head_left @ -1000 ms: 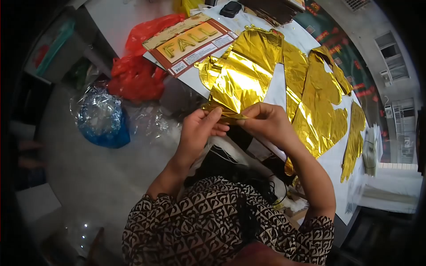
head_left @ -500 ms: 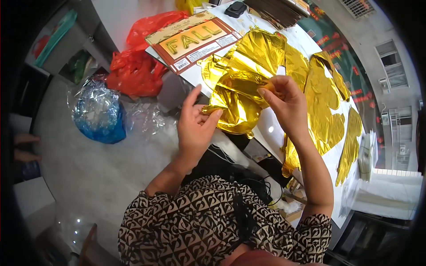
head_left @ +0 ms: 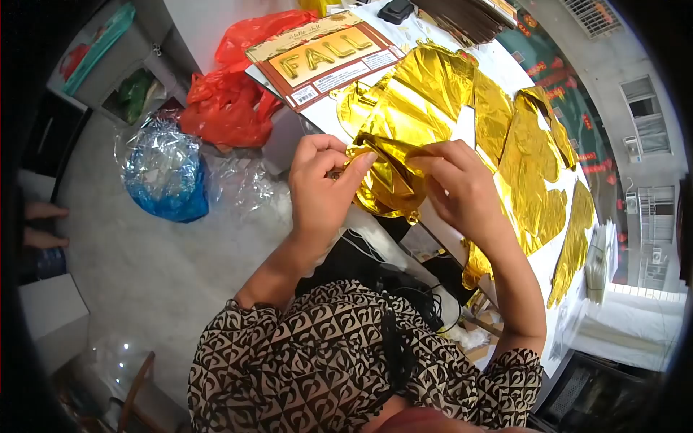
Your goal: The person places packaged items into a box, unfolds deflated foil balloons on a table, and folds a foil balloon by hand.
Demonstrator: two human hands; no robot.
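Both hands' grip [head_left: 321,184] [head_left: 455,184] pinching gold foil balloon [head_left: 393,180], folded edge lying left-right.

White table [head_left: 462,137]: carried gold foil balloons [head_left: 530,155] flat across its middle and right edge; a "FALL" package card [head_left: 321,54] at its far left corner; a black object [head_left: 396,10] at the far edge.
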